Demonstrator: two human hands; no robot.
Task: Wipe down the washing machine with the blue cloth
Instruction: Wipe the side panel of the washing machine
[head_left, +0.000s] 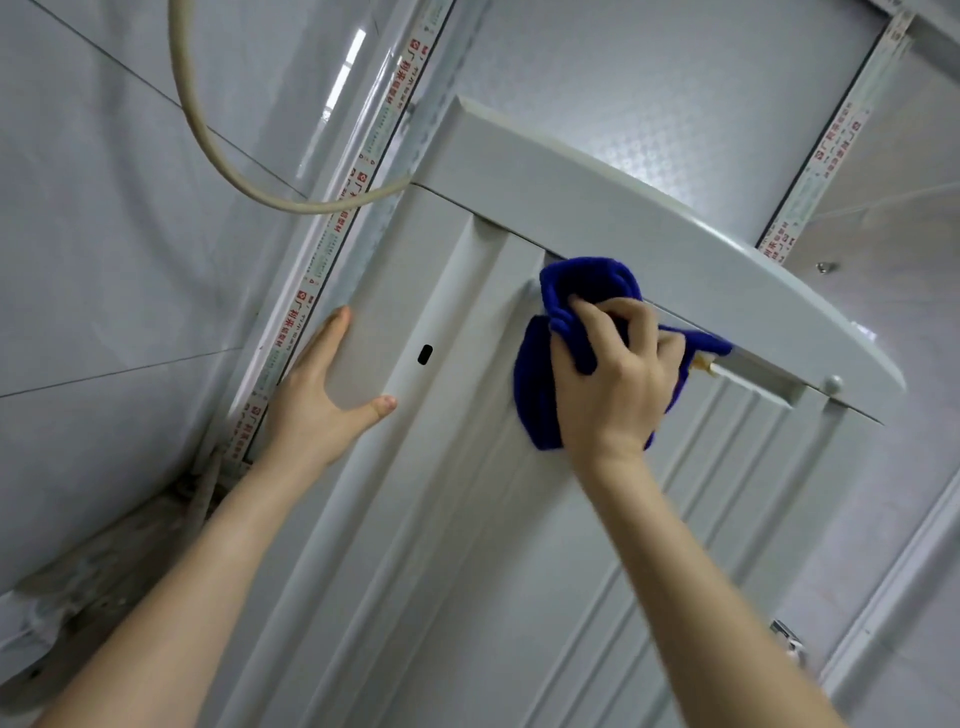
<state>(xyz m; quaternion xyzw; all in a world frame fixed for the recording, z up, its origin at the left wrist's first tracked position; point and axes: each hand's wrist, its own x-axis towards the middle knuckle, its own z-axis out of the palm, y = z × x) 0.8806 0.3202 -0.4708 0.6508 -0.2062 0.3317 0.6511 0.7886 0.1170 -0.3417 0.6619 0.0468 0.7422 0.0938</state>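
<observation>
**Blue cloth up under the top lip of the washing machine**

Everything here is placed off the washing machine (467, 519), a pale grey-white box that fills the middle of the shot at a tilt.

Far to its left is a glossy tiled wall (104, 234). A beige hose (291, 207) loops down in front of the wall and runs to the machine's top left corner. Right along the machine's left edge is a metal frame strip (289, 325) with its protective film still on. The film has red Chinese characters and a little red square logo repeating down it, but they're too skewed for me to read properly.

The left hand (322, 395) is released and flat. The fingers are straight along the machine's left edge and the thumb is spread onto the panel. Just right of the thumb there's a small black slot (425, 354) in the panel.

The blue cloth (587, 283) is bunched against the ribbed panel, tucked right under the machine's overhanging top section (597, 208). The right hand (613, 384) is grasping it, fingers curled into the folds and pressing it on the surface.

Further right, a small round cap (832, 384) sits by the top section's edge. Behind the machine there's frosted glass (675, 78) and a second frame strip (826, 161) with the same red print.
</observation>
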